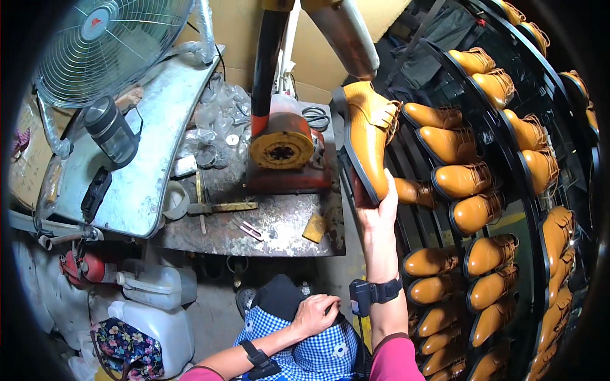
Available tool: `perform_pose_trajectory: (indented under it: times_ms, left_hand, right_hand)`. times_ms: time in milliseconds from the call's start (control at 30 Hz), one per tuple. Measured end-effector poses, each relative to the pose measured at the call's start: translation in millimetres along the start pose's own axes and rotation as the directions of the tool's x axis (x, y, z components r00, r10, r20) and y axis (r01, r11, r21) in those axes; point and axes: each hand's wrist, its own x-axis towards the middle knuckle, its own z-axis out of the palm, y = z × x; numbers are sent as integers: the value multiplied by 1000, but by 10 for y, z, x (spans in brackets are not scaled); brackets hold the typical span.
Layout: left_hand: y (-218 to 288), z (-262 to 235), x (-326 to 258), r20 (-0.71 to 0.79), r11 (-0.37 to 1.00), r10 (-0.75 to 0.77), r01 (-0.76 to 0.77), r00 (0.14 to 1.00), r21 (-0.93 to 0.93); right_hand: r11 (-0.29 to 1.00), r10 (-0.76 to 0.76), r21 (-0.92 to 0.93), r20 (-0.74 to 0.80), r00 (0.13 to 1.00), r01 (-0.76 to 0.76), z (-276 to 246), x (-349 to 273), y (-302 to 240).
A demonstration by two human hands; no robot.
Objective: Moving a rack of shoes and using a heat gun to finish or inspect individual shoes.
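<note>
My right hand (380, 206) grips a tan leather lace-up shoe (367, 136) by its toe end. The shoe is held up at the right of the workbench, heel upward, its dark sole turned left. Just above its heel and ankle part is the end of a grey metal tube (346, 38); I cannot tell if they touch. My left hand (316, 315) rests on my lap, over the blue checked apron (267, 330), fingers loosely bent with nothing in them. Both wrists wear dark straps.
Racks with several rows of tan shoes (473, 213) fill the right side. On the workbench (279, 222) are a round yellow-and-red machine (281, 147), a hammer (222, 207) and a yellow block (314, 227). A fan (101, 38) and a bottle (113, 133) stand left; jugs (155, 330) sit below.
</note>
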Motion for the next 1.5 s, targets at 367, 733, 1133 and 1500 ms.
perform_pose_trajectory:
  times_ms: [367,733,1133,1500]
  left_hand:
    - [29,-100,27,-13,1000,-23,23,1000,-8]
    - [-9,-104,15,0,999,-34,34,999,13]
    - [29,-48,-8,4,999,-32,32,999,-9]
    - [54,23,-68,-15,1000,0,0,1000,19]
  right_hand:
    - [1000,-3,20,49,999,2,548,499,19]
    - [1000,-15,22,3,1000,15,581,574,0]
    - [-105,-643,-839,467,607,534,-332,-573,118]
    - [10,-676,-818,418,607,575,-693,-1663,-151]
